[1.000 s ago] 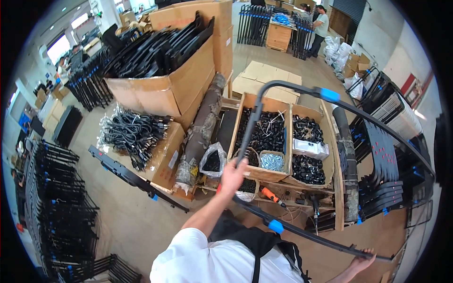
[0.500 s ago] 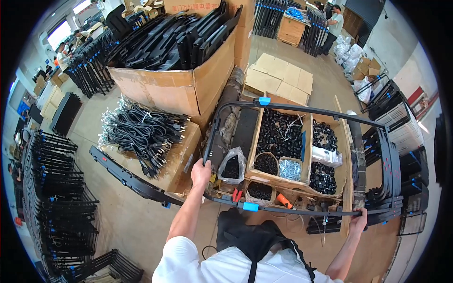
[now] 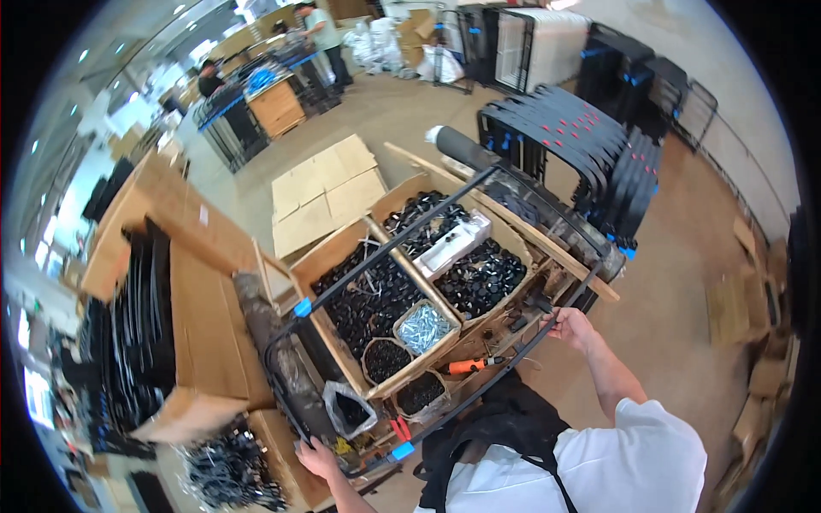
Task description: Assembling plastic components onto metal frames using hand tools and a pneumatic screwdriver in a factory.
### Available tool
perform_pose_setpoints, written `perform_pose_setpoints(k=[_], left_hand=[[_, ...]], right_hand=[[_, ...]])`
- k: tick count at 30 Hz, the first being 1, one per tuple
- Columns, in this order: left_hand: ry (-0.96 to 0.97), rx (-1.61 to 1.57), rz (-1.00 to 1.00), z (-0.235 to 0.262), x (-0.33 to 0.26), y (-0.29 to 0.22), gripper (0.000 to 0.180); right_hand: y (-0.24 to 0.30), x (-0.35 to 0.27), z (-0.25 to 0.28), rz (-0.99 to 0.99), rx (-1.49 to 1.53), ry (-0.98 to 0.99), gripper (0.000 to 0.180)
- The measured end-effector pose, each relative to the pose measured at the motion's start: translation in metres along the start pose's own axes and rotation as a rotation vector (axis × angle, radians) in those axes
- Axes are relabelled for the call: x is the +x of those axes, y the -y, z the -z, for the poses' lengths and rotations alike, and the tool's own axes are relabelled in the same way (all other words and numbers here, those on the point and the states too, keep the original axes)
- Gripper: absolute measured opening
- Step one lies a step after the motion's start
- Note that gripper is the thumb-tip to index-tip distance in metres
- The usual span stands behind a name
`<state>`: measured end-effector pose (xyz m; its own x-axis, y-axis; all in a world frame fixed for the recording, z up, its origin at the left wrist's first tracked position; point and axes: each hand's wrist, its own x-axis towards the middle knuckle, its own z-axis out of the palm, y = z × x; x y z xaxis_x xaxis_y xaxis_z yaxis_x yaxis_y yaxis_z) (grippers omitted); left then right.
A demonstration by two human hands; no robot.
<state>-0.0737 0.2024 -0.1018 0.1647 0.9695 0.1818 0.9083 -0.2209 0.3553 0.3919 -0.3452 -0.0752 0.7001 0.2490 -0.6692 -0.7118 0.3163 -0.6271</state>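
In the head view, both hands grip a dark, round-cornered frame [image 3: 359, 268] held over the table [image 3: 479, 344]. The left hand [image 3: 318, 459] is closed round the left end near its lower corner; the right hand [image 3: 569, 327] pinches the lower bar near the right corner, its fingers partly hidden. Carrying it well seems to mean keeping both corners supported and the bars from twisting, with fingers clear of the blue tape.

Underneath sits a wooden tray [image 3: 342, 363] of small black parts, with a tub of silver screws [image 3: 423, 328] inside it. An orange tool [image 3: 470, 366] and red-handled pliers [image 3: 400, 427] lie near the lower bar and could snag it. At left, a padded roll [image 3: 256, 312] and a tall cardboard box [image 3: 205, 316] crowd the frame's end; whether it touches the roll, I cannot tell. Beyond the right end stand dark panels [image 3: 556, 128], and the person's black apron [image 3: 487, 427] comes close to the lower bar.
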Motion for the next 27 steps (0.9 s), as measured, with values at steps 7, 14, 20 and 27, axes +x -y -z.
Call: perform_pose_setpoints(k=[7, 14, 20, 27], left_hand=[[-0.126, 0.171, 0.013, 0.015, -0.006, -0.020, 0.042], [0.257, -0.525, -0.141, -0.004, -0.096, -0.267, 0.028], [0.838, -0.416, -0.991, -0.015, -0.211, -0.465, 0.022], [1.044, -0.499, -0.898, -0.040, -0.245, -0.522, 0.026]], right_hand=[[0.010, 0.071, 0.080, 0.142, -1.173, -0.150, 0.022], [-0.002, 0.162, 0.063, 0.466, -1.661, -0.262, 0.052], [-0.042, 0.236, 0.090, 0.338, -1.899, -0.065, 0.035], [0.032, 0.079, 0.098, 0.544, -1.805, 0.046, 0.022]])
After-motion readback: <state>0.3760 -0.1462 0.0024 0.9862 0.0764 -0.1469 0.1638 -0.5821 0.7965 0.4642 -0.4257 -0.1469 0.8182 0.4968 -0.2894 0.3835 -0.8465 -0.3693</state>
